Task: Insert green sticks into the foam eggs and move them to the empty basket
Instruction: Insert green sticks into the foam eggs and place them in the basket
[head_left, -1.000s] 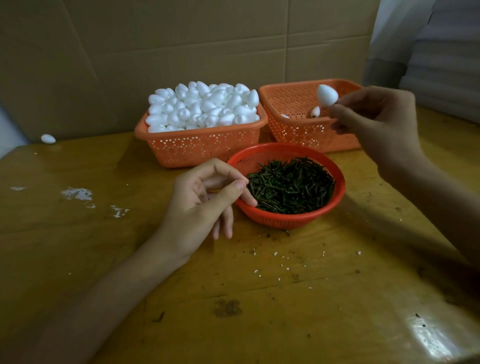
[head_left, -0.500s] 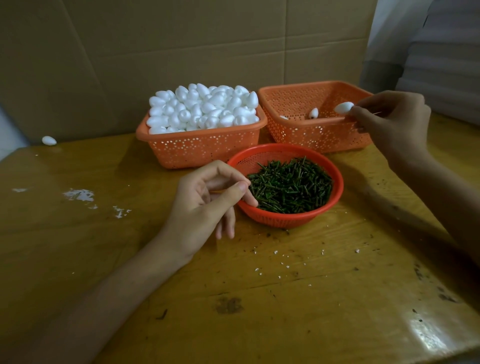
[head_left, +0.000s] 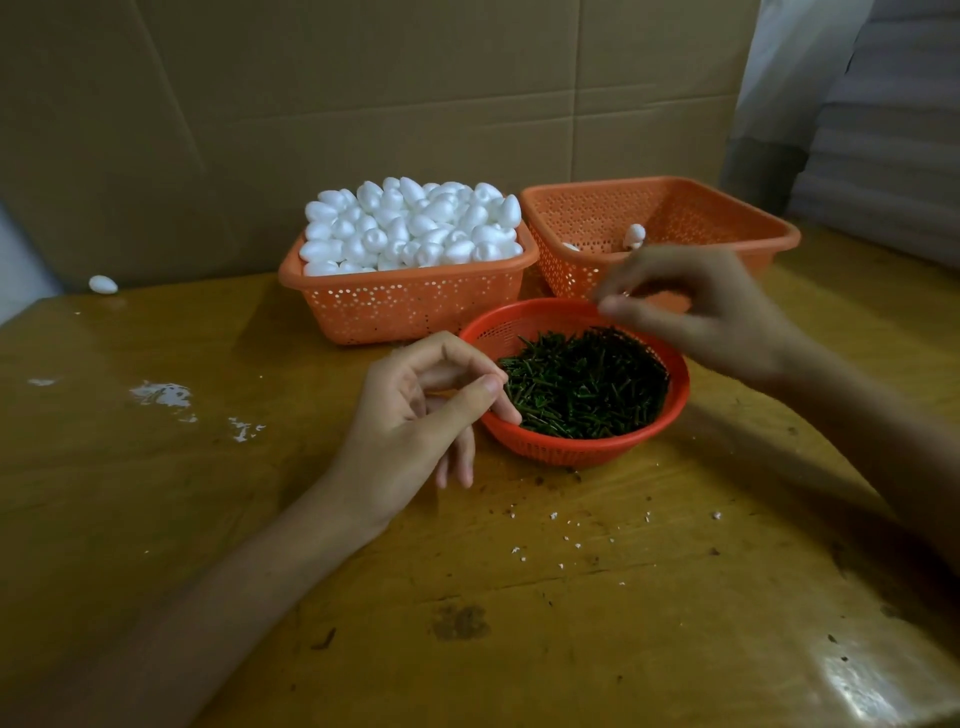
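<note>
Foam eggs, white, smooth and pointed-oval, lie heaped above the rim of the left orange perforated plastic basket. A couple more eggs rest in the second, nearly empty orange perforated basket, just beside the first. Short dark-green sticks fill the round red mesh bowl in front of both baskets.

Judged step: start of a new cycle. No egg shows in either hand, so the next move calls for one stick and one fresh egg. The foam probably dents easily, so a light pinch is advised.

Left hand rests at the bowl's near-left rim, fingers loosely curled, thumb over the sticks. Whether it pinches a stick cannot be told. Right hand, blurred, hovers over the bowl's far rim with fingertips drawn together, contents indiscernible. One stray egg lies far left on the yellow-brown wooden table.
</note>
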